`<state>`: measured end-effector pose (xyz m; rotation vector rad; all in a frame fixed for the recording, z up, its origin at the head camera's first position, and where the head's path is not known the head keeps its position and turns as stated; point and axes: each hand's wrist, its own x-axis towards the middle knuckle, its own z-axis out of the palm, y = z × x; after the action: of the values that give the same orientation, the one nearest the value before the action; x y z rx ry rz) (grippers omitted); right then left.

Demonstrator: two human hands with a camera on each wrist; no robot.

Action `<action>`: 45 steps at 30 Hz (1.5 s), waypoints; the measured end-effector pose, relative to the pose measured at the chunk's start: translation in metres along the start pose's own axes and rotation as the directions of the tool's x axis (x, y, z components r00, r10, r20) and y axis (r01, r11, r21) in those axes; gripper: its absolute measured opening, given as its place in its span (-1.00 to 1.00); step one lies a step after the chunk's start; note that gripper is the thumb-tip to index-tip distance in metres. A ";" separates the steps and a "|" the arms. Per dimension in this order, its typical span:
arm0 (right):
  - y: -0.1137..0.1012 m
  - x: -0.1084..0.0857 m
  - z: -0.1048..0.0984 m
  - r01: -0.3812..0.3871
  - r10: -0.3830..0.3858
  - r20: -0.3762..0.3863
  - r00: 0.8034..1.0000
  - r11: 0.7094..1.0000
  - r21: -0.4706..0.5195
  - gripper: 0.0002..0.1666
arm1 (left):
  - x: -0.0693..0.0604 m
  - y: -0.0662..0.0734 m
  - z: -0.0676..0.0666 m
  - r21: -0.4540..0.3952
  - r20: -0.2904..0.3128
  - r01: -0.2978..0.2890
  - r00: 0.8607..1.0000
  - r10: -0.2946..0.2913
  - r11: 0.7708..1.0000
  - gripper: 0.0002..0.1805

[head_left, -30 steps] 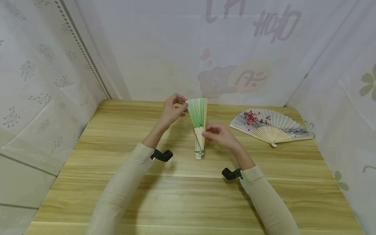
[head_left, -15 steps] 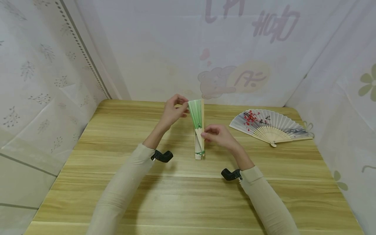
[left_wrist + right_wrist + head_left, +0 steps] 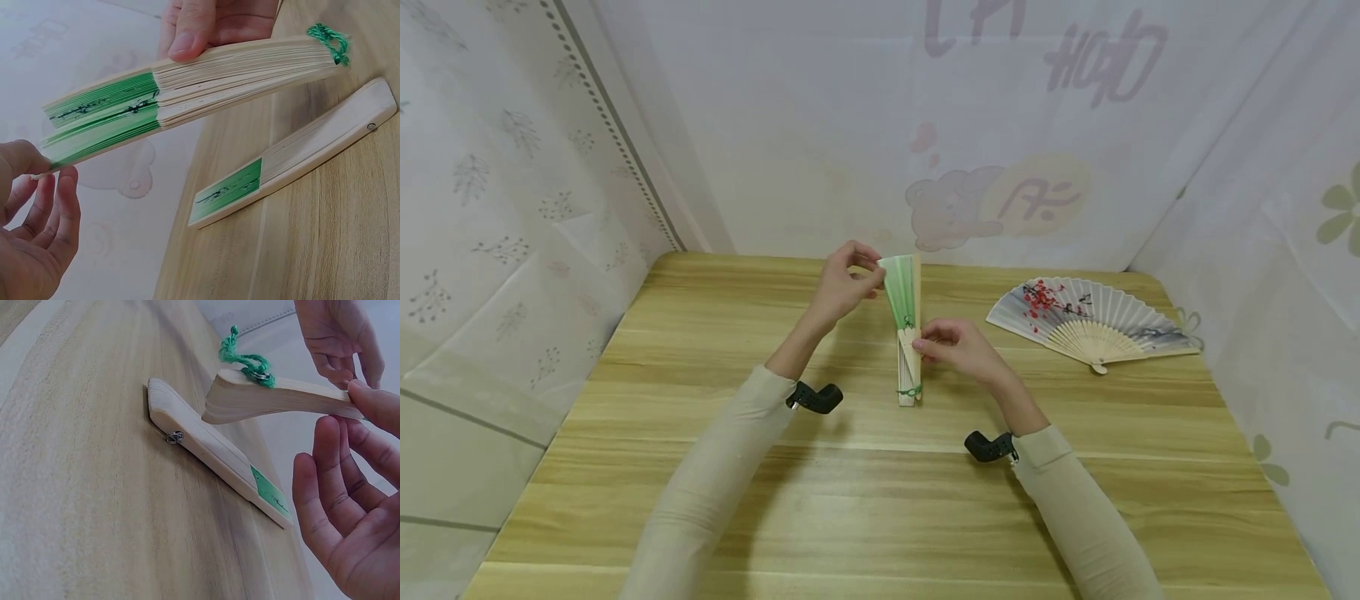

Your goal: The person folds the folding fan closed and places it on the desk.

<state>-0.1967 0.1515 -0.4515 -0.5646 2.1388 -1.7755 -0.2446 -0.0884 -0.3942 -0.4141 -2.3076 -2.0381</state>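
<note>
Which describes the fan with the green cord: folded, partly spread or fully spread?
Partly spread: the fan forms a narrow wedge in the head view, its green pleats slightly parted in the left wrist view.

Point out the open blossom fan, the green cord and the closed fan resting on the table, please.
Open blossom fan (image 3: 1093, 335): head view, on its pale ribs.
Green cord (image 3: 254, 363): right wrist view, on its middle stretch.
Closed fan (image 3: 297, 154): left wrist view, on its wooden ribs.

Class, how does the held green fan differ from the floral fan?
The held green fan is mostly folded; the floral fan is spread wide. The left hand and right hand hold the green one; the floral one lies on the table. Both are pale-ribbed.
</note>
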 end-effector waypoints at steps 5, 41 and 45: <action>-0.002 0.000 0.000 0.009 -0.009 0.008 1.000 1.000 -0.013 -0.81 | 0.001 -0.001 0.001 0.016 -0.013 -0.006 1.000 0.006 1.000 -0.79; -0.003 -0.001 0.006 0.025 -0.026 0.040 0.999 0.999 0.020 -0.83 | -0.003 0.003 0.003 0.019 0.026 0.005 1.000 -0.005 1.000 -0.74; -0.004 -0.001 0.006 0.032 -0.033 0.045 0.998 0.999 0.015 -0.83 | -0.001 -0.001 0.004 0.038 0.003 0.007 1.000 -0.008 0.999 -0.74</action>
<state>-0.1925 0.1459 -0.4490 -0.6337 2.0963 -1.7764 -0.2432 -0.0849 -0.3963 -0.4080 -2.3490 -1.9951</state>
